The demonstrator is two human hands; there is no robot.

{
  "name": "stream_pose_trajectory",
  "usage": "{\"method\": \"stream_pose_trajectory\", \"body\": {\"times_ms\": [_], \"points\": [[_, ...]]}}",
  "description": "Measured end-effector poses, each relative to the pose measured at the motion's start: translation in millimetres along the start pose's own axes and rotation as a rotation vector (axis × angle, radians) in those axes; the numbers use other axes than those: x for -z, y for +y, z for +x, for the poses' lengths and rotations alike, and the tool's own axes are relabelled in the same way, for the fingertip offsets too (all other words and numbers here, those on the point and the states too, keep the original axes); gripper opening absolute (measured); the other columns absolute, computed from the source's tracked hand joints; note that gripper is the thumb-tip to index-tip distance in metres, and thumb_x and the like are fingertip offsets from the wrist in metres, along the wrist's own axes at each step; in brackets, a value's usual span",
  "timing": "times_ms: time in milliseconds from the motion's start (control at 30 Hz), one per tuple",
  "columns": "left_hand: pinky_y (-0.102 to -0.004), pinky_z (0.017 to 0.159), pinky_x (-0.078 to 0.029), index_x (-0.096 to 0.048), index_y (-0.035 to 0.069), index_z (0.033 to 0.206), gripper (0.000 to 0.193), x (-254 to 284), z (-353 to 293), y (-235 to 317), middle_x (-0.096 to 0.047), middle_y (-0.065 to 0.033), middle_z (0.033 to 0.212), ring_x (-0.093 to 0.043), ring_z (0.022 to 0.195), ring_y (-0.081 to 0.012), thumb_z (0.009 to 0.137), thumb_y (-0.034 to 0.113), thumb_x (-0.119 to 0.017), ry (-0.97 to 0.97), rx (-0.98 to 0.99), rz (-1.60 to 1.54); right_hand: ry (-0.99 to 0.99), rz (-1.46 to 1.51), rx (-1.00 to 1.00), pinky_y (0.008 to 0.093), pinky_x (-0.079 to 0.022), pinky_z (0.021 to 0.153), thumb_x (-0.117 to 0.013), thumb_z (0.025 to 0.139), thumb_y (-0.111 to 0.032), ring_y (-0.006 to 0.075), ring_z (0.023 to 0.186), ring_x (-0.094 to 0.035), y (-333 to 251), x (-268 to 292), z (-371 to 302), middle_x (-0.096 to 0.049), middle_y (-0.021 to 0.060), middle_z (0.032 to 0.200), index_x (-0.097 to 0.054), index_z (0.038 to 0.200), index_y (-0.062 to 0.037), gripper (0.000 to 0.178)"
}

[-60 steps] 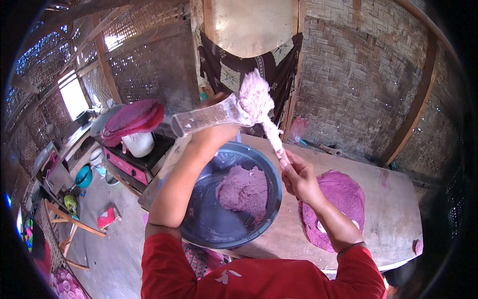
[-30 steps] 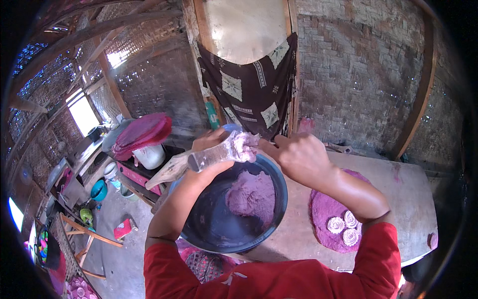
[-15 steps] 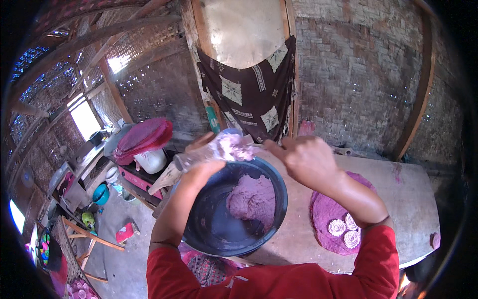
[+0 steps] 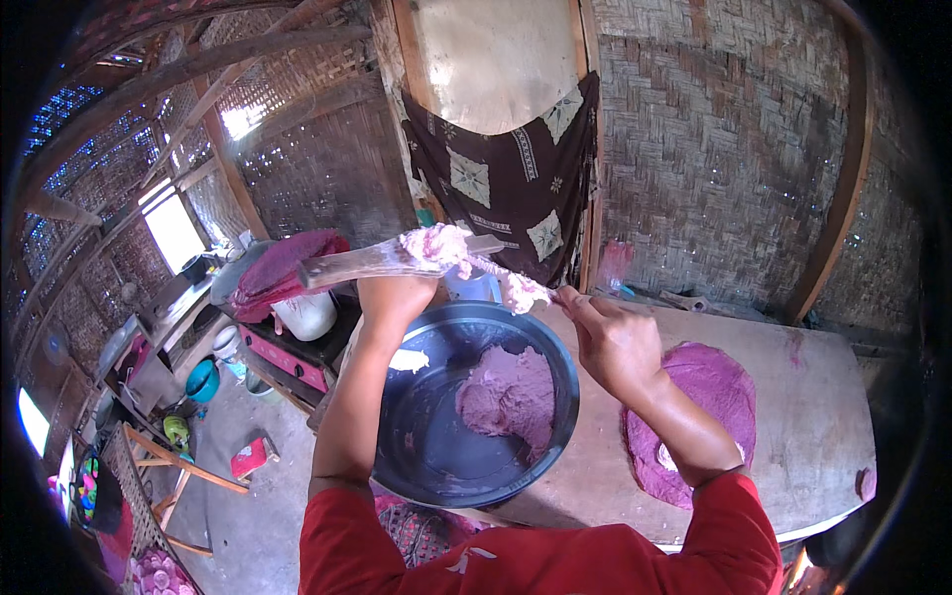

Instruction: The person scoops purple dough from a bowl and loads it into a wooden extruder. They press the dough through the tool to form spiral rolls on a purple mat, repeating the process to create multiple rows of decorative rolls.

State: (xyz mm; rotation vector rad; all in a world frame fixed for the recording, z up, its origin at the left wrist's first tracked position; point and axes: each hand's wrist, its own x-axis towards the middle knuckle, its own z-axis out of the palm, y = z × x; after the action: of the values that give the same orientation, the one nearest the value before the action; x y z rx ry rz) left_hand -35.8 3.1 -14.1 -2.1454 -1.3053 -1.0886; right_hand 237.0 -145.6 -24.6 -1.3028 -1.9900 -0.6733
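Note:
My left hand point(image 4: 395, 302) is closed around a flat wooden press-like tool point(image 4: 342, 266), with a lump of pale pink dough point(image 4: 436, 246) on its right part. In my right hand point(image 4: 617, 337) is the end of a thin stick-like tool point(image 4: 557, 296), its shape hidden by fingers and dough. Dough clings to its tip, and a sticky strand runs to the wooden tool. Both are above the far rim of a dark basin point(image 4: 567, 416). A large mound of purple-pink dough point(image 4: 508, 395) lies inside it.
Right of the basin, a round purple mat point(image 4: 709, 382) lies on the wooden table point(image 4: 808, 397); my right forearm covers part of it. At left stand a stack of purple rounds point(image 4: 283, 273), a white pot point(image 4: 305, 315) and a wooden chair frame point(image 4: 178, 471).
The wooden tool has come up and levelled out over the basin's far side. My right hand has lowered slightly, and its forearm now hides most of the swirled pieces on the mat.

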Motion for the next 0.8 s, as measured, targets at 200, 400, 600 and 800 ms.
{"method": "stream_pose_trajectory", "body": {"times_ms": [200, 400, 600, 800], "points": [[-0.0425, 0.084, -0.052, -0.07, 0.017, 0.105, 0.03, -0.5, -12.5, 33.3, -0.07, -0.0091, 0.103, -0.067, 0.095, -0.0317, 0.078, 0.03, -0.066, -0.115, -0.114, -0.103, -0.039, -0.199, 0.223, 0.0356, -0.049, 0.049, -0.059, 0.08, -0.013, 0.0199, 0.054, -0.061, 10.4, 10.0, 22.5, -0.059, 0.0022, 0.07, -0.068, 0.116, -0.0199, 0.038], [-0.0412, 0.084, -0.052, -0.069, 0.018, 0.1, 0.024, -14.8, -22.9, 21.9, -0.069, -0.0055, 0.102, -0.066, 0.096, -0.0288, 0.078, 0.027, -0.067, -0.135, -0.187, -0.116, -0.145, -0.265, 0.365, 0.0347, -0.048, 0.049, -0.057, 0.081, -0.012, 0.0183, 0.057, -0.062, -10.8, 20.0, 27.1, -0.06, 0.0018, 0.073, -0.067, 0.115, -0.0192, 0.036], [-0.0409, 0.076, -0.051, -0.069, 0.015, 0.095, 0.02, -11.5, -19.0, 10.3, -0.068, -0.0064, 0.091, -0.066, 0.087, -0.029, 0.078, 0.025, -0.068, -0.016, -0.198, -0.024, -0.124, -0.237, 0.19, 0.0347, -0.047, 0.047, -0.059, 0.08, -0.013, 0.0187, 0.057, -0.062, 12.4, 50.2, 14.6, -0.059, 0.0028, 0.071, -0.068, 0.114, -0.0179, 0.035], [-0.0397, 0.07, -0.055, -0.067, 0.015, 0.089, 0.023, -6.8, -34.9, 33.4, -0.066, -0.0062, 0.085, -0.067, 0.08, -0.0274, 0.069, 0.022, -0.075, -0.011, -0.331, -0.184, -0.092, -0.222, 0.328, 0.0342, -0.049, 0.047, -0.057, 0.083, -0.015, 0.0184, 0.059, -0.064, -6.4, 12.5, 21.6, -0.06, 0.0024, 0.071, -0.066, 0.117, -0.0181, 0.036]]}}
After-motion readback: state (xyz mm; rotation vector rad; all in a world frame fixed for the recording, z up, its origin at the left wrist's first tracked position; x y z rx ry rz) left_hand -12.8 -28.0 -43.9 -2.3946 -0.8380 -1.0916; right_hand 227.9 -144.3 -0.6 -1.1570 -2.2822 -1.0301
